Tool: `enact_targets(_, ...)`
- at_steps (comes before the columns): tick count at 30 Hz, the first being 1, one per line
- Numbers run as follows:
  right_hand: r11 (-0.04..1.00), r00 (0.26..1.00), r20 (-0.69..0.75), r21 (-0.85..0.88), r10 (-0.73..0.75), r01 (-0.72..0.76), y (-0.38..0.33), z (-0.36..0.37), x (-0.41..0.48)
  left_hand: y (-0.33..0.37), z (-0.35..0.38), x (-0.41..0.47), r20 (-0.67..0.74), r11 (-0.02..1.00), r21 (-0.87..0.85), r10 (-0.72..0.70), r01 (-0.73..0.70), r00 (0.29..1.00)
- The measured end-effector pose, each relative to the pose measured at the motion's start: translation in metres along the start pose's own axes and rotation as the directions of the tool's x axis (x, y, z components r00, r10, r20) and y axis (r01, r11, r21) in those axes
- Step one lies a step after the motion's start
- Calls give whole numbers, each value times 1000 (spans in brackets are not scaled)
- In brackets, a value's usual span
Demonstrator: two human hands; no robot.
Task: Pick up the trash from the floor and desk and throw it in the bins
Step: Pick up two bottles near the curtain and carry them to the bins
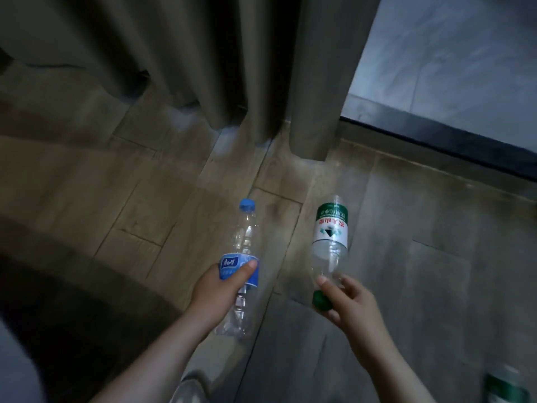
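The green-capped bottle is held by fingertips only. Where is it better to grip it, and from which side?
Grip the green-capped bottle around its labelled middle, coming from the right; the right hand pinches only the tapering neck by the cap, where it can swing.

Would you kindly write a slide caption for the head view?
Left hand grips a blue-capped bottle, right hand holds a green-capped bottle by its neck, above the floor near grey curtains.

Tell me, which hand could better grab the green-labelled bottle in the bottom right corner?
Right, probably: the right hand is nearer that green-labelled bottle and only pinches its green-capped bottle near the cap. The left hand is farther off, wrapped round the blue-capped bottle.
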State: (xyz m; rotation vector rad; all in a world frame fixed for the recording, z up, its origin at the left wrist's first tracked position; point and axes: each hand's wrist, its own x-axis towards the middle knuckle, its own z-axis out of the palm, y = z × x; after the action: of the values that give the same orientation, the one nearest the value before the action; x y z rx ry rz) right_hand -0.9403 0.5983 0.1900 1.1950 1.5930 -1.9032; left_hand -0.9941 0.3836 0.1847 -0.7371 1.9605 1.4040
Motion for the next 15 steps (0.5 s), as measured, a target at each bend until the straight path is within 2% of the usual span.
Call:
enact_targets(4,998,999,-30,54,39,-37,-25,-16,-84,35,-10,-79,-22,999,7,-36,36,999)
enact_targets(9,999,992,-119,7,-35,36,-91,-37,-190,106,-11,-189,81,996,-40,-75,78,994)
enact_targets(15,989,977,-155,-65,-144,135,-180,-75,-315,208,-6,-316,117,999,18,27,-30,993)
